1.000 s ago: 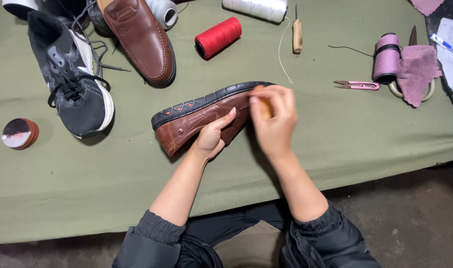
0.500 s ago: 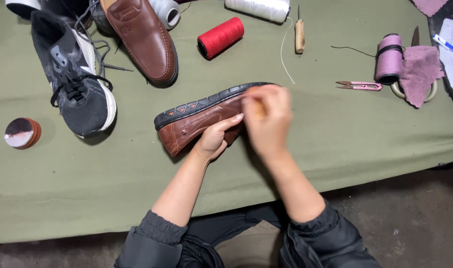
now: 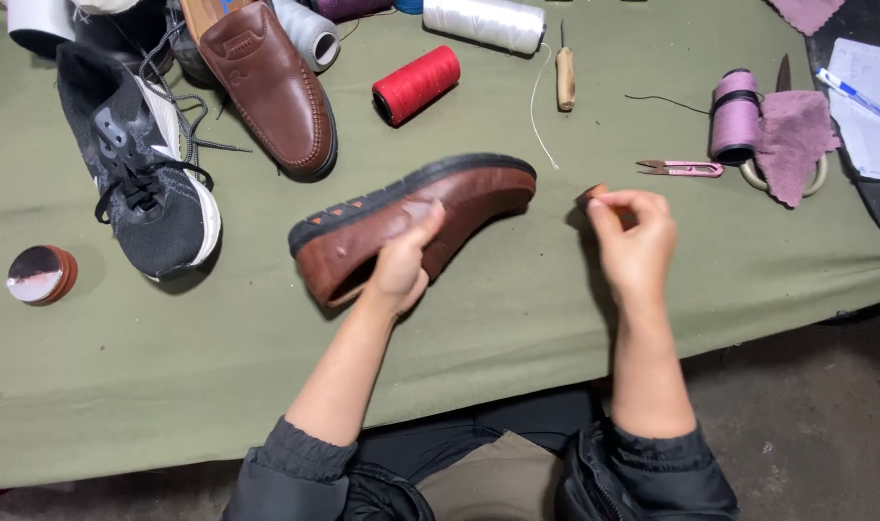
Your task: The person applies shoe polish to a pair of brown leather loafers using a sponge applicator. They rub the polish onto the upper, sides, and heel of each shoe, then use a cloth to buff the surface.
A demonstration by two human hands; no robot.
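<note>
One brown shoe (image 3: 411, 217) lies tilted on its side on the green tabletop (image 3: 517, 318), gripped at mid-length by the left hand (image 3: 401, 265). Right of it, apart, the right hand (image 3: 636, 241) pinches a small brown piece (image 3: 591, 196). Beyond that hand lie pink snips (image 3: 683, 169); beyond the left, a red spool (image 3: 416, 85).
</note>
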